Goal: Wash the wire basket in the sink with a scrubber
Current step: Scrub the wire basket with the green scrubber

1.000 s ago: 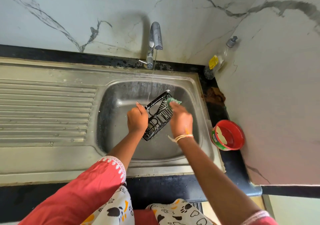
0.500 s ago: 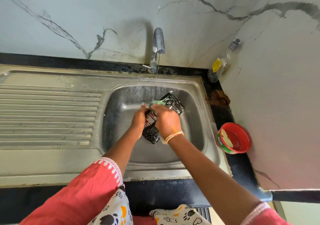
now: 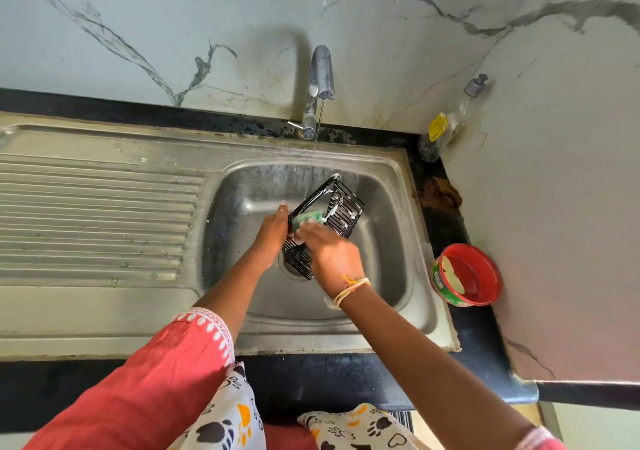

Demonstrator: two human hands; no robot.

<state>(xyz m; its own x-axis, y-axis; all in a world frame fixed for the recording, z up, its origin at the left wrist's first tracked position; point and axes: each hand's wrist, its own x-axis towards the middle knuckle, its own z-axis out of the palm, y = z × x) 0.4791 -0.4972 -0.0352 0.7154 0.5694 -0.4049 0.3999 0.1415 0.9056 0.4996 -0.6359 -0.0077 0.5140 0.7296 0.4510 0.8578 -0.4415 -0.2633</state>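
A black wire basket [image 3: 341,209] is held tilted over the steel sink [image 3: 398,241], streaked with white foam. My left hand [image 3: 273,233] grips its left edge. My right hand [image 3: 334,255] holds a green scrubber [image 3: 306,219] and presses it against the basket's near side; the fingers look blurred. A thin stream of water falls from the tap [image 3: 320,79] onto the basket's far corner. The basket's lower end hangs over the drain.
A ribbed steel draining board [image 3: 97,217] lies to the left of the bowl. A red tub of dish soap [image 3: 465,274] and a clear pump bottle [image 3: 446,122] stand on the black counter at the right, beside the marble wall.
The scrubber has moved from the basket's far right corner to its near left side. The basket has turned a little in my left hand. The view has shifted slightly.
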